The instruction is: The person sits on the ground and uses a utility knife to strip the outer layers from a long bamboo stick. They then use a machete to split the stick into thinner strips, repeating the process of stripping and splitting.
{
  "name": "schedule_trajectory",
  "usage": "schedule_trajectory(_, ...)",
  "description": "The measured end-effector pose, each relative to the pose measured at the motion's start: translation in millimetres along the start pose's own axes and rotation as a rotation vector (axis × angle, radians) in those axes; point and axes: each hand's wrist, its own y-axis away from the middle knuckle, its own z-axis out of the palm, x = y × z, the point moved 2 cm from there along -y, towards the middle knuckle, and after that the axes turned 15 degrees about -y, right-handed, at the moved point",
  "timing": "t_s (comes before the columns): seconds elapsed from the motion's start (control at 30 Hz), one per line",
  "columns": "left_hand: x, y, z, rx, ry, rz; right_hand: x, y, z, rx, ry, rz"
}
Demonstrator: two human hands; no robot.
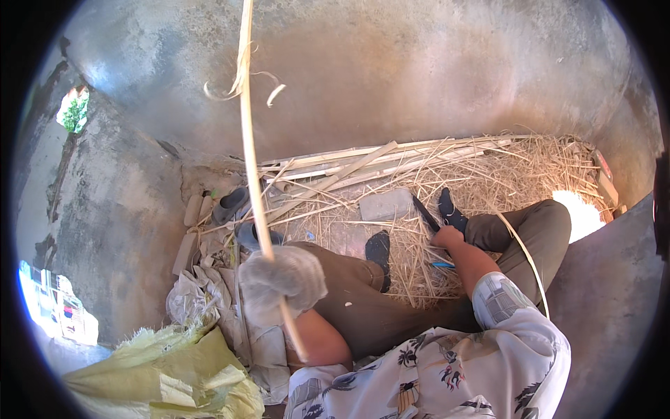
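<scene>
My left hand, in a pale knitted work glove, is closed around a long bamboo strip. The strip stands nearly upright, its top running past the upper edge and its lower end beside my left forearm. Thin curls of shaved bamboo hang from its upper part. Bare and wrapped around a handle, my right hand grips a dark-bladed knife low near my right foot. The blade points away from me, beside a grey brick, and is apart from the strip.
Bamboo shavings cover much of the floor, with split bamboo lengths along the far wall. Grey shoes and bricks lie left. A yellow sack is at lower left. A thin strip crosses my right leg.
</scene>
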Motion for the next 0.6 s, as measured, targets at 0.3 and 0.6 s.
schedule_trajectory(0.3, 142, 30, 64, -0.052, 0.415, 0.843, 20, -56, -56, 0.016, -0.133, 0.006)
schedule_trajectory(0.6, 146, 74, 101, 0.127, -0.433, 0.260, 56, -48, -47, -0.044, -0.034, -0.075)
